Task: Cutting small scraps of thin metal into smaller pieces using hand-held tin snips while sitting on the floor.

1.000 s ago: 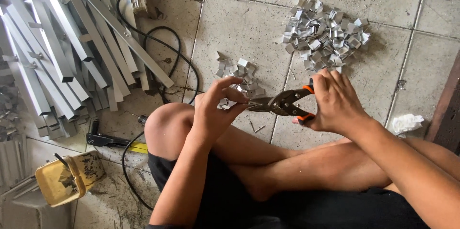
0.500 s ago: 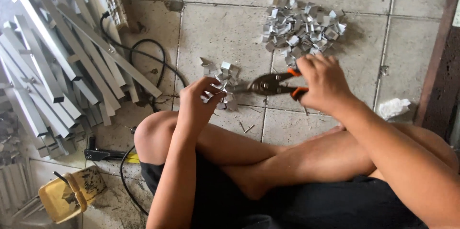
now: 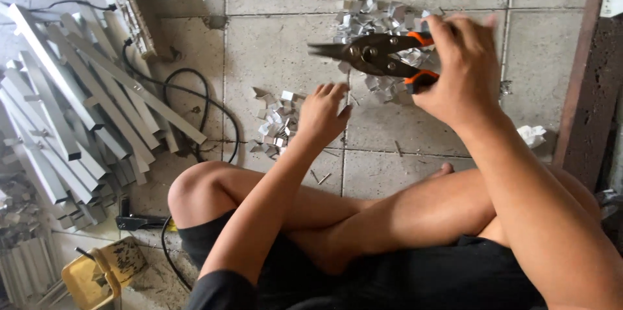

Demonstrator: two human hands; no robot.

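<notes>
My right hand (image 3: pixel 464 66) grips the orange-and-black handles of metal snips (image 3: pixel 373 55), held above the tiled floor with the blades pointing left. My left hand (image 3: pixel 322 115) reaches down to a small heap of cut metal pieces (image 3: pixel 276 125) on the floor, fingers curled by its right edge; whether it holds a piece is hidden. A larger heap of similar shiny pieces (image 3: pixel 383 18) lies farther away, partly behind the snips. I sit cross-legged in black shorts, knees in front of me.
A stack of long grey metal profiles (image 3: pixel 71 115) lies at the left. A black cable (image 3: pixel 195 99) loops beside it. A yellow tub (image 3: pixel 87 281) stands at lower left, a black tool (image 3: pixel 139 221) near my knee. Crumpled white paper (image 3: pixel 533 135) lies right, by a dark wall edge.
My right hand has lifted the snips up and away from my left hand. My left hand has dropped to the small heap on the floor. The view has shifted.
</notes>
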